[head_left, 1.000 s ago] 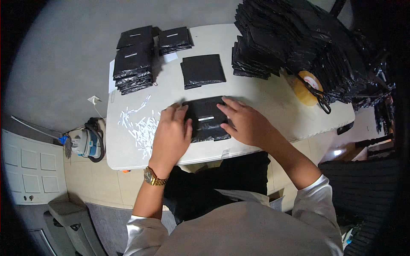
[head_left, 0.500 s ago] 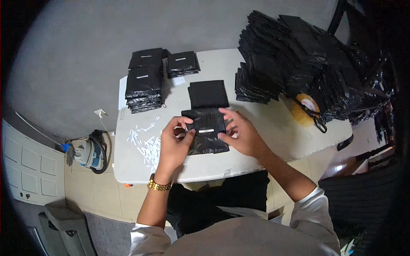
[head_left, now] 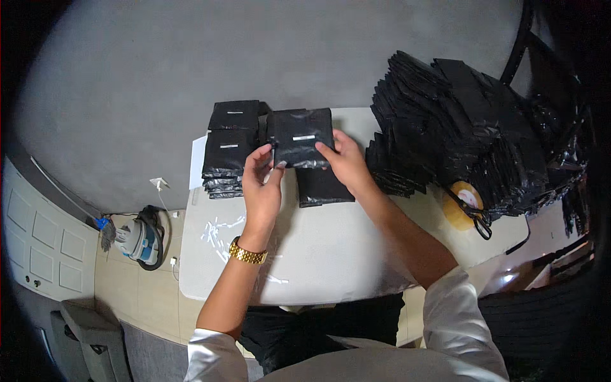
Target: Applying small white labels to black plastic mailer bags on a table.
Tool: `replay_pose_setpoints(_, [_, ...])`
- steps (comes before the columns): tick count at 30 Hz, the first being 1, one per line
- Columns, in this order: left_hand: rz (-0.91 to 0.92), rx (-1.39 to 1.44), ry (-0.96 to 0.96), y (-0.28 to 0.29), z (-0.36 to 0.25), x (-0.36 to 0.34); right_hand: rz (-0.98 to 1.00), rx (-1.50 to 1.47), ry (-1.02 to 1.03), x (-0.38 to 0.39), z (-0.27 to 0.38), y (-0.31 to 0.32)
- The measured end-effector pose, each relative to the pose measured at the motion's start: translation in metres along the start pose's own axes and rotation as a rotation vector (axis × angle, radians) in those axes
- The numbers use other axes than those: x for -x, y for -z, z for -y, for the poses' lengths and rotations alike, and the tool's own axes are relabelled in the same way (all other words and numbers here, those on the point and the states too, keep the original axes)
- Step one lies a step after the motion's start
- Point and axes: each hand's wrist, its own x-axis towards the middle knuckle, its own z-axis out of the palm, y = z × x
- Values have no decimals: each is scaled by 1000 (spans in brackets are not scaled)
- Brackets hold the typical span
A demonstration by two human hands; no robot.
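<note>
A flat square packet wrapped in black plastic [head_left: 298, 151], with a small white strip on its face, is held up between my two hands. My left hand [head_left: 261, 191] grips its lower left corner between thumb and fingers. On the right edge, my right hand [head_left: 345, 160] holds it with the thumb on top and the fingers behind. Below it on the table lies another black packet [head_left: 326, 189], partly covered. Just left stand stacked black packets [head_left: 230, 150] with white strips. Whatever is behind the held packet is mostly hidden.
The white table [head_left: 318, 254] carries scattered small white strips [head_left: 219, 234] at left, partly behind my wrist. Tall piles of black packets [head_left: 439, 121] fill the right side. A roll of yellowish tape [head_left: 459, 216] and black-handled scissors [head_left: 482, 226] lie near them.
Both hands have lifted the packet off the table and carried it away from me, toward the stacks at the back left. The view has also shifted, so the table sits lower.
</note>
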Motion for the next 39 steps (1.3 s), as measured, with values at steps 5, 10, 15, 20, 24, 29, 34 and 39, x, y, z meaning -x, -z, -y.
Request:
replay_pose_setpoints(5, [-30, 177, 326, -23, 9, -49, 37, 14, -4, -76, -28, -1])
replay_pose_setpoints(10, [-117, 128, 318, -23, 45, -100, -1, -36, -54, -113, -43, -26])
replay_pose_setpoints(15, [-19, 24, 406, -65, 71, -134, -177, 396, 13, -183, -116, 30])
replay_pose_setpoints(20, [-145, -234, 206, -17, 151, -143, -48, 725, 15, -161, -110, -13])
replay_pose_setpoints(24, [-86, -345, 189, -24, 145, -147, -1, 704, 29, -168, -106, -3])
replay_pose_setpoints(29, [-87, -272, 244, -42, 122, -151, -47, 758, -42, -174, -98, 7])
replay_pose_setpoints(34, [-13, -389, 108, -23, 90, -85, -64, 779, 31, -88, -63, -6])
replay_pose_setpoints(39, [321, -848, -54, -16, 50, -10, 130, 1003, -100, 31, 3, 34])
